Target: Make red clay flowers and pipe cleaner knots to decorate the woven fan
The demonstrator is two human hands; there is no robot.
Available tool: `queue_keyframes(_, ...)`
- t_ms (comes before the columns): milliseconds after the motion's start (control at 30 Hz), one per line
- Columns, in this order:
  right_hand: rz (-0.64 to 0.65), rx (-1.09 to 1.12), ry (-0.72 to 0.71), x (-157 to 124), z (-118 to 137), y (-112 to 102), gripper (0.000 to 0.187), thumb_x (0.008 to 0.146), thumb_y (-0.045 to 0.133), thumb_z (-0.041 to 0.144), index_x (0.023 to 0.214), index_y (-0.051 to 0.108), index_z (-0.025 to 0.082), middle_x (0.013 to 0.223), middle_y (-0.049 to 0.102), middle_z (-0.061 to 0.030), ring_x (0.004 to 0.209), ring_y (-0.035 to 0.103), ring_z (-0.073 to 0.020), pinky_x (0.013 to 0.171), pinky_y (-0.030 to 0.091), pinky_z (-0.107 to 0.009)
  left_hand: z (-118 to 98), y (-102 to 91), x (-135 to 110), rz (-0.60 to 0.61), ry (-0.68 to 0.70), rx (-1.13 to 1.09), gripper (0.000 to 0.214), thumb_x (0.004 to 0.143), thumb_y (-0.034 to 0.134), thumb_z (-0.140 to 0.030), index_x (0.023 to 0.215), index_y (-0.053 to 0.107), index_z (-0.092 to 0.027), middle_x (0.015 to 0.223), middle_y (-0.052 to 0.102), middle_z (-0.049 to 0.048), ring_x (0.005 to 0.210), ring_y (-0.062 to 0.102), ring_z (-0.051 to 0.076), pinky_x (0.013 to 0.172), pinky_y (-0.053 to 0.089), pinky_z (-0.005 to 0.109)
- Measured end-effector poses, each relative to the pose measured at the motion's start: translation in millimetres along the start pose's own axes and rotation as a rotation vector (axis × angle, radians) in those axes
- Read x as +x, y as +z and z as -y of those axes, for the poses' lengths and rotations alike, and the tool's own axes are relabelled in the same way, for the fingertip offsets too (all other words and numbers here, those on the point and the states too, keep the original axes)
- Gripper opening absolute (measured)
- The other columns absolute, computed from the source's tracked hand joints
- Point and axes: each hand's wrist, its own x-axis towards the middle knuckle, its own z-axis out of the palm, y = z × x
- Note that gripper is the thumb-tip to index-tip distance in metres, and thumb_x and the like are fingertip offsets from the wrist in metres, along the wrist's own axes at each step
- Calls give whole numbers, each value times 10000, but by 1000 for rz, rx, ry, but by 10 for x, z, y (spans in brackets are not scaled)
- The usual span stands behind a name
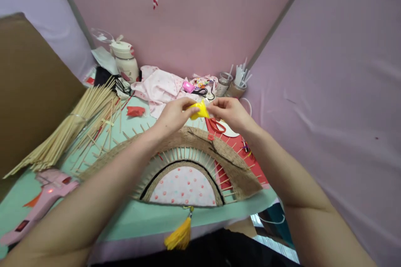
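Note:
Both my hands meet above the far edge of a woven fan. My left hand (183,110) is closed on a small bright yellow packet (199,110), which looks soft and shiny. My right hand (226,112) pinches the clear end of the same packet. Below lies the half-round fan (125,150), made of thin sticks woven with brown twine. Its dotted fabric centre (184,185) has a black border, and a yellow tassel (180,235) hangs from its lower edge. Dark twig-like lines and a small red piece (211,137) sit on the twine band.
Bundled sticks (70,125) and a pink glue gun (46,200) with a lit light lie at left. Red-handled scissors (217,125) rest behind the fan. At the back stand a bottle (125,62), crumpled pink cloth (159,85) and a cup of white sticks (238,87).

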Motion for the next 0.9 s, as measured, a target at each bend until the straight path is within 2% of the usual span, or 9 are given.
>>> queue_keyframes(67, -22, 112, 66, 104, -34, -38, 201, 754, 666, 344, 648, 599, 187, 518, 511, 36, 460, 407, -81, 466, 293, -230, -14, 54, 61, -133, 32, 34, 341, 791, 658, -264, 1111, 648, -145, 1136, 662, 98, 1068, 596, 233, 962, 441, 363)
queue_keyframes(133, -79, 157, 77, 177, -101, 2, 205, 730, 672, 349, 640, 586, 188, 522, 516, 36, 454, 415, -78, 458, 298, -226, 5, 136, 79, -170, 44, 56, 294, 780, 675, -272, 1046, 657, -148, 1090, 659, 97, 1058, 587, 238, 974, 437, 384)
queue_keyframes(200, -101, 157, 70, 219, -184, 108, 213, 728, 659, 364, 637, 577, 189, 528, 522, 37, 457, 425, -81, 459, 308, -226, 65, 230, 87, -55, -40, -52, 174, 819, 625, -307, 885, 662, -150, 916, 678, 70, 921, 624, 218, 912, 478, 378)
queue_keyframes(267, -93, 132, 62, 243, -264, 243, 239, 736, 643, 390, 626, 566, 191, 513, 510, 41, 458, 420, -85, 463, 308, -228, 158, 306, 108, 61, -181, -219, 230, 872, 537, -344, 782, 627, -152, 803, 668, 55, 784, 639, 185, 808, 526, 344)
queue_keyframes(367, -86, 98, 44, 277, -358, 422, 246, 740, 632, 391, 613, 562, 192, 493, 492, 48, 469, 407, -91, 481, 309, -234, 302, 334, 159, 104, -272, -305, 287, 899, 462, -371, 760, 588, -154, 782, 663, 59, 704, 636, 159, 673, 549, 294)
queue_keyframes(533, -32, 109, 36, 351, -465, 559, 182, 711, 653, 350, 638, 608, 190, 504, 518, 48, 484, 411, -100, 495, 316, -240, 381, 197, 214, 179, -283, -275, 213, 847, 506, -349, 771, 587, -167, 749, 649, 47, 671, 621, 161, 543, 521, 250)
queue_keyframes(667, 23, 162, 62, 397, -542, 599, 200, 688, 681, 372, 633, 609, 193, 509, 532, 47, 480, 434, -101, 481, 331, -234, 400, 111, 268, 246, -234, -231, 181, 812, 507, -276, 689, 595, -177, 628, 578, 8, 590, 558, 134, 498, 454, 210)
queue_keyframes(800, 24, 242, 99, 433, -591, 615, 251, 685, 685, 419, 642, 601, 186, 534, 542, 47, 476, 440, -88, 485, 350, -230, 488, 131, 333, 242, -209, -200, 193, 805, 488, -252, 651, 577, -177, 563, 527, -14, 517, 491, 116, 481, 398, 217)
queue_keyframes(900, 23, 287, 123, 478, -620, 608, 279, 698, 678, 449, 660, 608, 182, 557, 554, 41, 488, 444, -85, 500, 376, -231, 574, 188, 350, 217, -216, -212, 214, 837, 455, -289, 701, 574, -174, 637, 578, 3, 571, 545, 128, 519, 436, 230)
